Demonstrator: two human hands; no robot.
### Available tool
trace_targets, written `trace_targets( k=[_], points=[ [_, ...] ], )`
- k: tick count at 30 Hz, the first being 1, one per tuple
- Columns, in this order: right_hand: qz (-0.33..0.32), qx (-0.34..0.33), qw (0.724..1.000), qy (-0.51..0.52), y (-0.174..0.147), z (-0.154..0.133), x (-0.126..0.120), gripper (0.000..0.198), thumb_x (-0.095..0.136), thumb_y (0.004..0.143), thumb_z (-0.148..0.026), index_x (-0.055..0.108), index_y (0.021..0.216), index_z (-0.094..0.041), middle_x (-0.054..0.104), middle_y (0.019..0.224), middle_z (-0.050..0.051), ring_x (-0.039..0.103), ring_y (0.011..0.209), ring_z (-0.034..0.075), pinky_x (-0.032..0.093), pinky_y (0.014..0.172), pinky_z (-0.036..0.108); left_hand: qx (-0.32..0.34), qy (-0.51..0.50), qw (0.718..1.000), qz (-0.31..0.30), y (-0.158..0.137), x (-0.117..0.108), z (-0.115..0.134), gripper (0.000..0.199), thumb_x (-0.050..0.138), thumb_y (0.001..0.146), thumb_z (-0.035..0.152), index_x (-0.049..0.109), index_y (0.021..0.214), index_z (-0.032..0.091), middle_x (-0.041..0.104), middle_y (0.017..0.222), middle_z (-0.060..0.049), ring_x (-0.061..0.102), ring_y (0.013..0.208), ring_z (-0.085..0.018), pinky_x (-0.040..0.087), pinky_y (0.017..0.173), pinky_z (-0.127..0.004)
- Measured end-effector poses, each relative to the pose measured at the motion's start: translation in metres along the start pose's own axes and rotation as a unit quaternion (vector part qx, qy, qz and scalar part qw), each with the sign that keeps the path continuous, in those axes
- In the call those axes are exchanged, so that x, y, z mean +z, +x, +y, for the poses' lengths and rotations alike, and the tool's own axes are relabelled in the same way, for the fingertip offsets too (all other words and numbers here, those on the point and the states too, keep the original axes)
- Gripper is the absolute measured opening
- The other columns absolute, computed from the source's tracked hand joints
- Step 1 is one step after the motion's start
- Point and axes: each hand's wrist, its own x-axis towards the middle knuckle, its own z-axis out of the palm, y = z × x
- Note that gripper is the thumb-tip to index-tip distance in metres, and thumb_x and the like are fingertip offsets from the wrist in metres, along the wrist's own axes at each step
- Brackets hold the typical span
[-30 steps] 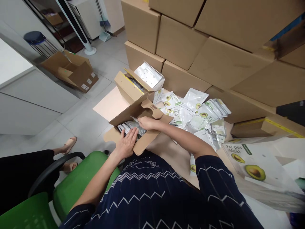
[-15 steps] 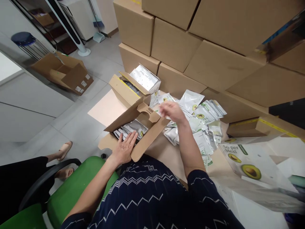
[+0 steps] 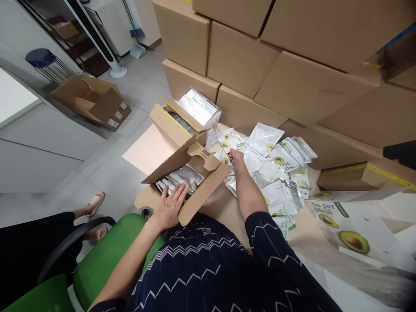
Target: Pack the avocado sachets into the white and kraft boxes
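My left hand (image 3: 171, 203) lies flat with its fingers stretched out over the near end of an open cardboard box (image 3: 208, 188). Its fingertips rest on a row of silver pouches (image 3: 186, 175) packed inside. Beyond the box's right corner, my right hand (image 3: 237, 157) is closed, pinching the lower edge of a white pouch (image 3: 231, 138) printed with avocados. That pouch is at the left side of a loose heap of similar pouches (image 3: 271, 171) on the table. My curled fingers partly hide the grip.
A second open carton (image 3: 173, 125) and a white printed box (image 3: 199, 108) stand behind. Large cardboard boxes (image 3: 242, 56) are stacked at the back. An avocado-printed box (image 3: 354, 229) is at right. A green chair (image 3: 113, 251) and another person's foot (image 3: 95, 203) are at left.
My right hand has come down from above the box's far corner onto the pouch heap and closed at a pouch. My left hand stays on the packed pouches. The view has shifted slightly.
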Motion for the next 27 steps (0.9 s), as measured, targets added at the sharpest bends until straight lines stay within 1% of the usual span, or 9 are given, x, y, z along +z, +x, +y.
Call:
trace_targets(
  k=[3,5,6,8,11,15,18,22,27],
  points=[
    [0.040,0.009,0.999,0.035,-0.006,-0.002,-0.013,0.013,0.049,0.085,-0.020,0.044,0.074,-0.024,0.040,0.057,-0.006,0.047,0.052,0.011,0.048,0.053,0.024,0.005,0.005,1.000,-0.014,0.001,-0.001,0.000,0.092,0.053,0.080,0.026,0.015,0.163,0.013,0.016,0.169,-0.016,0.020,0.156,-0.034,0.005,0.124,-0.064],
    [0.067,-0.016,0.997,0.044,-0.016,-0.006,-0.030,0.015,0.048,0.083,-0.017,0.038,0.073,-0.025,0.038,0.061,-0.007,0.047,0.058,0.011,0.049,0.056,0.022,0.010,0.008,1.000,-0.026,0.003,-0.003,0.001,0.093,0.055,0.078,0.025,0.018,0.162,0.013,0.018,0.169,-0.016,0.020,0.156,-0.036,0.005,0.123,-0.066],
    [0.078,-0.051,0.995,0.041,-0.023,-0.009,-0.041,0.017,0.048,0.081,-0.017,0.037,0.072,-0.025,0.036,0.062,-0.007,0.046,0.059,0.011,0.047,0.056,0.022,0.013,0.009,0.999,-0.031,0.003,-0.003,0.001,0.093,0.055,0.077,0.025,0.020,0.162,0.014,0.019,0.169,-0.016,0.020,0.156,-0.036,0.005,0.123,-0.067],
    [0.089,-0.166,0.982,0.020,-0.046,-0.020,-0.066,0.020,0.050,0.080,-0.017,0.035,0.069,-0.024,0.033,0.062,-0.007,0.041,0.061,0.011,0.043,0.056,0.022,0.016,0.010,0.999,-0.037,0.005,-0.004,0.002,0.092,0.056,0.077,0.025,0.022,0.162,0.014,0.020,0.169,-0.016,0.020,0.156,-0.037,0.004,0.123,-0.068],
    [0.083,-0.360,0.929,-0.017,-0.097,-0.047,-0.100,0.024,0.054,0.081,-0.021,0.035,0.066,-0.023,0.033,0.063,-0.006,0.034,0.060,0.011,0.034,0.056,0.023,0.019,0.013,0.999,-0.042,0.005,-0.004,0.002,0.091,0.056,0.077,0.026,0.023,0.161,0.014,0.019,0.169,-0.015,0.020,0.156,-0.036,0.003,0.123,-0.068],
    [0.008,-0.494,0.868,-0.045,-0.169,-0.088,-0.119,0.029,0.055,0.086,-0.023,0.034,0.066,-0.022,0.031,0.062,-0.006,0.029,0.058,0.010,0.026,0.056,0.025,0.016,0.024,0.998,-0.047,0.006,-0.004,0.002,0.092,0.057,0.077,0.026,0.022,0.162,0.013,0.017,0.169,-0.015,0.019,0.156,-0.036,0.004,0.123,-0.067],
    [-0.124,-0.536,0.831,-0.082,-0.196,-0.109,-0.103,0.028,0.051,0.088,-0.022,0.032,0.067,-0.022,0.033,0.063,-0.006,0.030,0.058,0.010,0.025,0.056,0.025,0.007,0.026,0.998,-0.052,0.005,-0.007,0.004,0.091,0.057,0.078,0.028,0.023,0.161,0.013,0.017,0.169,-0.015,0.019,0.156,-0.035,0.006,0.123,-0.067],
    [-0.289,-0.533,0.762,-0.227,-0.201,-0.116,-0.056,0.020,0.047,0.086,-0.013,0.038,0.070,-0.021,0.043,0.066,-0.004,0.035,0.062,0.010,0.027,0.060,0.025,-0.002,0.019,0.998,-0.052,0.003,-0.010,0.008,0.089,0.056,0.080,0.029,0.024,0.161,0.014,0.021,0.169,-0.014,0.021,0.156,-0.035,0.007,0.123,-0.068],
    [-0.338,-0.472,0.665,-0.471,-0.203,-0.106,0.006,0.015,0.047,0.088,-0.007,0.059,0.085,-0.016,0.064,0.083,0.006,0.050,0.071,0.014,0.030,0.065,0.027,-0.008,0.013,0.999,-0.042,0.001,-0.013,0.011,0.087,0.058,0.079,0.027,0.028,0.160,0.014,0.026,0.167,-0.018,0.027,0.153,-0.036,0.009,0.123,-0.067]
  ],
)
